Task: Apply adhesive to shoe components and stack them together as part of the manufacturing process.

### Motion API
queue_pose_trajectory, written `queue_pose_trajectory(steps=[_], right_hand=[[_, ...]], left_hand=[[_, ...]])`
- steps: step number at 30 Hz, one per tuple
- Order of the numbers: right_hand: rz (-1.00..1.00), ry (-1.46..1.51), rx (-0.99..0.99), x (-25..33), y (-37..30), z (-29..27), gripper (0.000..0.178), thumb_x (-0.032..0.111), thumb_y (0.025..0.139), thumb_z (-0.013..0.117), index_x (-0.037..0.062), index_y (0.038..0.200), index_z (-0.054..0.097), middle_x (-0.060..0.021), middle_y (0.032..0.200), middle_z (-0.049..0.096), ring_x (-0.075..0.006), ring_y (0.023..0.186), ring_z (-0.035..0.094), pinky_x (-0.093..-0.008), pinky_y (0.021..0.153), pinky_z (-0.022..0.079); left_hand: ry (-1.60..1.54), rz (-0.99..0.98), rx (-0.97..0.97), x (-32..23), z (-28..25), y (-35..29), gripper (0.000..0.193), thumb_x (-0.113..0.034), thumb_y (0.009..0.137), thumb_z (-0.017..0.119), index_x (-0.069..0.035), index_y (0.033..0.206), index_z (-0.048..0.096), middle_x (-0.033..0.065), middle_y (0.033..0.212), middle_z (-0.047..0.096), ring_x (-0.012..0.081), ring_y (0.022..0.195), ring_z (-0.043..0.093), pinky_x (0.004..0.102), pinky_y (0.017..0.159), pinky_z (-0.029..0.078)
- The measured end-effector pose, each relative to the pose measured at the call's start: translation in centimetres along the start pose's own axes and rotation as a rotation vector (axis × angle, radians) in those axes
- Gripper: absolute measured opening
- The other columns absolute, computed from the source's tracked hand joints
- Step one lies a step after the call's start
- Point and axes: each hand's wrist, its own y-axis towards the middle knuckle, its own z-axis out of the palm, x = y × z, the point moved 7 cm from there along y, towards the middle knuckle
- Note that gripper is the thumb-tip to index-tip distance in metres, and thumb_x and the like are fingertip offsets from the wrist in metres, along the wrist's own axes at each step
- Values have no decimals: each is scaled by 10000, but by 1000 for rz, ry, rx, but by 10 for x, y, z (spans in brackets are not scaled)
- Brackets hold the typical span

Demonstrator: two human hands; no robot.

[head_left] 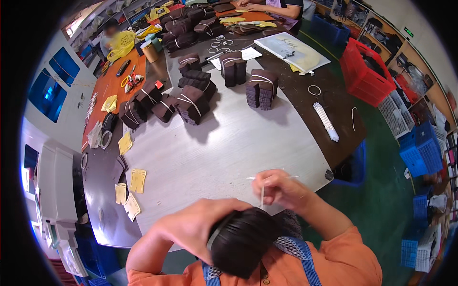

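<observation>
Apparently at the banding step, the left hand [198,221] clasps the dark stack [245,240] before the orange shirt [341,262], near the table [210,164], while the right hand [279,188] pinches a pale band [262,196] reaching the stack; the next move likely calls for securing the band.

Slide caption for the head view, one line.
Left hand holding a dark stack, right hand pinching a pale band; banded stacks beyond on the table.
</observation>
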Motion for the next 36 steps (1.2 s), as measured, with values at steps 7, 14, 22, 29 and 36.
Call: queue_pose_trajectory(steps=[7,14,22,29,36], right_hand=[[-417,-884,-81,39,14,55,203,143,967,692,43,820,593,-23,747,571,-163,683,582,-328,651,480],[-853,-1286,-657,51,-10,-9,73,134,993,695,71,975,727,-141,844,735,-318,683,717,-405,610,545],[-950,-1363,-569,42,-28,52,192,35,907,720,41,1098,698,-129,829,669,-320,713,676,-420,646,535],[-643,-846,-364,47,-16,18,366,261,1136,506,-47,1256,662,-172,1044,771,-204,954,743,-320,886,578],[-717,-996,-524,65,-27,23,657,479,1149,332,-85,1394,563,-187,1102,774,-238,979,746,-357,906,580]], left_hand=[[359,-360,-28,39,3,10,698,-326,638,885,-26,1178,562,188,1028,685,441,919,681,492,794,540],[90,-264,-622,70,-51,8,873,-414,605,911,0,1289,561,222,1107,706,382,1031,715,453,904,565],[350,-499,-566,116,-66,53,989,-475,603,913,30,1347,502,269,1115,680,434,901,716,457,859,575],[-340,-449,-466,132,-51,37,1034,-538,719,927,131,1374,490,227,1119,692,284,1033,696,373,910,555],[-81,-513,-562,137,-56,31,995,-760,905,638,133,1340,580,259,1179,700,292,1111,685,393,982,520]])
